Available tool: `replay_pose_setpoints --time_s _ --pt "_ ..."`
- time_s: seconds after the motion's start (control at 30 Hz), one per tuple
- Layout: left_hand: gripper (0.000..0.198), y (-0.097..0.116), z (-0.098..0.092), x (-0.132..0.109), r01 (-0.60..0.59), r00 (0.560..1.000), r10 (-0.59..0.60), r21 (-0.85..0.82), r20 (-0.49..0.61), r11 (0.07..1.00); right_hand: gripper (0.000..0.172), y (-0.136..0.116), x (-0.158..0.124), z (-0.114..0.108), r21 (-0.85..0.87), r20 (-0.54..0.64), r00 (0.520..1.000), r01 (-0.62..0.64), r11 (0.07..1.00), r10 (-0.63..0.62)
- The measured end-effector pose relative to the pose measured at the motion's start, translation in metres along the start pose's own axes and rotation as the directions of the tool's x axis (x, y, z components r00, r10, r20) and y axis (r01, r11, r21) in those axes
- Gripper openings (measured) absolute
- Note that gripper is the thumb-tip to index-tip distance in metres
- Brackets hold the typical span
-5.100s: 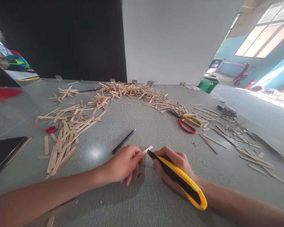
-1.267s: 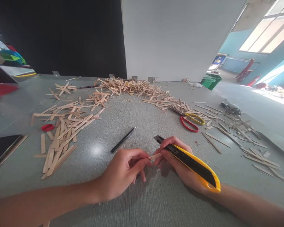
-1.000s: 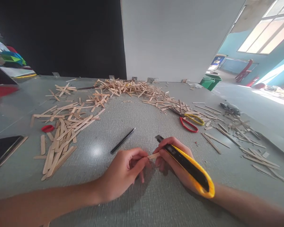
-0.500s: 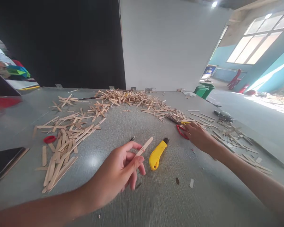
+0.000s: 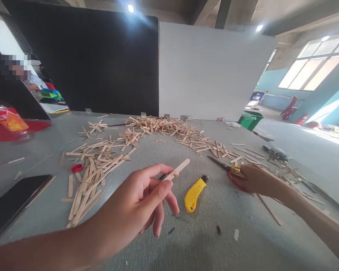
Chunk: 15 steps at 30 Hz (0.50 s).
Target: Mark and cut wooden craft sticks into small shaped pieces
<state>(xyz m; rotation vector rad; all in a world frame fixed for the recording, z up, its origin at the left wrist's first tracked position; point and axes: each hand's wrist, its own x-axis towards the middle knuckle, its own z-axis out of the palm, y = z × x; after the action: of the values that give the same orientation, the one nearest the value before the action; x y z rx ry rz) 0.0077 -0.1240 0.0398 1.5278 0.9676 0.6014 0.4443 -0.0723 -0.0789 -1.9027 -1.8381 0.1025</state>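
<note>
My left hand [image 5: 149, 199] pinches a flat wooden craft stick [image 5: 182, 166] between thumb and fingers, its rounded end pointing up and right. A small notch is cut in the stick near my thumb. At the right, my right hand [image 5: 255, 178] is closed around the handles of scissors [image 5: 220, 163] with red and yellow grips; their dark blades point left. Between the hands lies a yellow utility knife [image 5: 194, 195] on the grey table. A dark, thin object partly shows behind my left fingers; its kind is hidden.
Loose craft sticks [image 5: 87, 184] lie in an arc from left to right. A phone [image 5: 17, 199], a red ring [image 5: 77, 168] and a drink bottle [image 5: 9, 119] are at the left. Black and white panels [image 5: 206, 71] stand behind. Green bins [image 5: 247, 120] stand beyond the table; a person sits far left.
My right hand has drawn the scissors away from the sticks, toward me and to the right. My left hand still holds the craft stick. The view has tilted upward.
</note>
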Motion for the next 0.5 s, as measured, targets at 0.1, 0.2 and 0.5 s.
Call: replay_pose_setpoints --time_s 0.1,0.2,0.5 --pt "0.056 0.005 -0.001 -0.006 -0.016 1.000 0.016 -0.002 -0.005 1.000 0.030 -0.030 0.000 -0.010 0.007 0.026 0.998 -0.051 0.999 0.050" --pt "0.054 0.010 -0.001 -0.013 -0.012 1.000 0.011 -0.026 -0.015 1.000 0.046 -0.072 -0.007 -0.027 0.145 0.121 0.992 -0.041 0.989 0.023" --pt "0.059 0.009 0.002 -0.017 -0.078 0.994 0.070 -0.093 -0.087 0.993 0.066 -0.178 -0.105 -0.056 0.766 0.425 0.864 -0.184 0.615 -0.271"
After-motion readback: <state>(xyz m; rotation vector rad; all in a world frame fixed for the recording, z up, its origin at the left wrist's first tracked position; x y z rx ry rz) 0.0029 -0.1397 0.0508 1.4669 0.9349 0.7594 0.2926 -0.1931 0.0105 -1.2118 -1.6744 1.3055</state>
